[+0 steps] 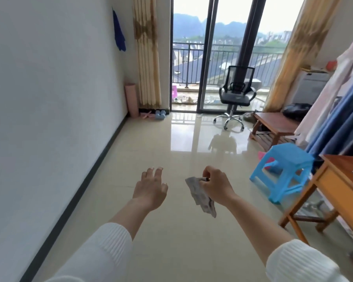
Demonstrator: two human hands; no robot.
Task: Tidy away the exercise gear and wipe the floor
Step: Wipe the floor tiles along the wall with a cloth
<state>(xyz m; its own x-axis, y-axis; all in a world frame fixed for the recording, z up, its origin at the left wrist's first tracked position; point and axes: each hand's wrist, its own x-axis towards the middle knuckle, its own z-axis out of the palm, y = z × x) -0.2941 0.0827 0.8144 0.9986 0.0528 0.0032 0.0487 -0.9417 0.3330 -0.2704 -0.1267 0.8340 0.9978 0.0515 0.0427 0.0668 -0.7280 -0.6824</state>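
With the rolled pink mat [130,99] and blue dumbbells [160,115] already stood in the far left corner, tidying is judged done and the floor [167,231] left to wipe, a grey cloth [201,195] being clasped in the right hand [216,185] while the left hand [151,187] is held empty, fingers spread.

You are not looking at any readable text, label, brand or number here. The white box [312,86] by the right curtain is showing some dark marks on its front, but they are coming through too blurred to read. Nothing else is bearing any lettering.
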